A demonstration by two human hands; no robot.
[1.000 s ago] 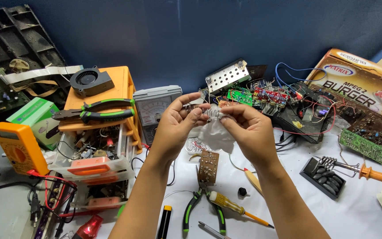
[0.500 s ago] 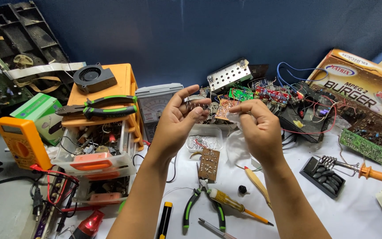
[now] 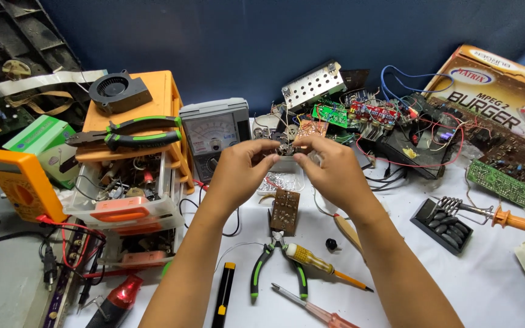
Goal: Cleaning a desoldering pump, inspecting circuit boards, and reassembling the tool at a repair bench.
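Pinching small metallic part point(image 3: 285, 149), both hands

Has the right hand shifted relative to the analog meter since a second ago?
Yes. The right hand has moved left, closer to the analog meter, and slightly down.

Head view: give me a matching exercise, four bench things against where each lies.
1 fan
2 soldering iron
3 cutters
4 yellow meter

a far left edge
b on the stand at right
c on top of the orange drawer unit
d white sheet, between the forearms

Pairs: 1-c, 2-b, 3-d, 4-a
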